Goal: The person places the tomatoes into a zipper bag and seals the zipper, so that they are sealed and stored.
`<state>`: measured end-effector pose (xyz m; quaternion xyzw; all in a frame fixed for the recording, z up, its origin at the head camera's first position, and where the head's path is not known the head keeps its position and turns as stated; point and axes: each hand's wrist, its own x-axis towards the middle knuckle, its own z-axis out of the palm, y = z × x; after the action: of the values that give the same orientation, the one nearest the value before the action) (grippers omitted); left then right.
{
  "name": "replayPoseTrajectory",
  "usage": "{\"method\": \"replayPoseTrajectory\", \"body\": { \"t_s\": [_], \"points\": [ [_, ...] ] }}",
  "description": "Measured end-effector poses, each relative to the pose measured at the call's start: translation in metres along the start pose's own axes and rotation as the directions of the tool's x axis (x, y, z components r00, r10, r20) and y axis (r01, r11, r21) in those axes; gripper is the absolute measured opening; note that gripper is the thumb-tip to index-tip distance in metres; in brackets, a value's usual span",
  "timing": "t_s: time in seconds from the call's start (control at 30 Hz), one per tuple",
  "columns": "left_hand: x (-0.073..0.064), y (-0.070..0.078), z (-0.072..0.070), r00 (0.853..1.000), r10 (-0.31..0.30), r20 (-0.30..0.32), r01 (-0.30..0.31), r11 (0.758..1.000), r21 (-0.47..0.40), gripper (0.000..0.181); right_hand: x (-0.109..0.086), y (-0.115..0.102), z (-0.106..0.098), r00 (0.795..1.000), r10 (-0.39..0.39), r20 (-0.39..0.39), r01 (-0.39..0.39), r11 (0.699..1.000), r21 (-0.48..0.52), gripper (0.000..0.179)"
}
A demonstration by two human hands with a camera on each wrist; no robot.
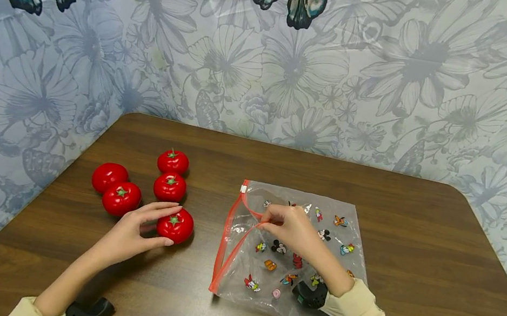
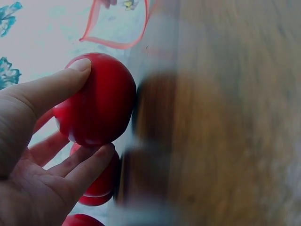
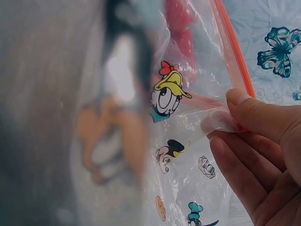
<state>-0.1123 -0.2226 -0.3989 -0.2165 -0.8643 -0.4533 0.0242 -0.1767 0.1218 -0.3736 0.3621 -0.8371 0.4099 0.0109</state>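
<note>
My left hand point(image 1: 132, 234) holds a glossy red tomato point(image 1: 175, 225) with a green stem, thumb on one side and fingers on the other. In the left wrist view the thumb presses the tomato point(image 2: 104, 101) and the fingertips curl under it. A clear zip bag point(image 1: 235, 278) with an orange-red edge and cartoon prints lies flat on the right. With thumb and fingers, my right hand point(image 1: 292, 226) pinches one side of its mouth and pulls it apart from the other edge. The right wrist view shows the film of the bag point(image 3: 183, 136) between thumb and fingertips.
Beyond the left hand, two tomatoes point(image 1: 171, 174) stand in a line and another touching pair point(image 1: 116, 189) sits to the left. All rest on a brown wooden table point(image 1: 417, 248). Behind the table's back edge hangs a floral wall covering point(image 1: 293, 87) with butterflies.
</note>
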Motion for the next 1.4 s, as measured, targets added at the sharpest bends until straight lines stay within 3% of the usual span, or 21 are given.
{"method": "replayPoseTrajectory", "body": {
  "t_s": [0.53,1.07,1.4],
  "points": [
    [0.003,0.003,0.006,1.0,-0.005,0.024,0.006,1.0,-0.007,0.061,0.001,0.0,-0.001,1.0,-0.007,0.006,0.007,1.0,0.009,0.017],
    [0.019,0.013,0.021,0.996,0.047,0.076,-0.045,0.999,-0.027,0.063,0.0,-0.001,-0.001,1.0,-0.012,0.013,0.011,1.0,0.028,0.016],
    [0.031,0.021,0.036,0.99,0.07,0.12,-0.058,0.993,-0.1,0.062,0.0,-0.002,-0.001,1.0,-0.022,0.009,0.022,1.0,0.016,0.016]
  ]
}}
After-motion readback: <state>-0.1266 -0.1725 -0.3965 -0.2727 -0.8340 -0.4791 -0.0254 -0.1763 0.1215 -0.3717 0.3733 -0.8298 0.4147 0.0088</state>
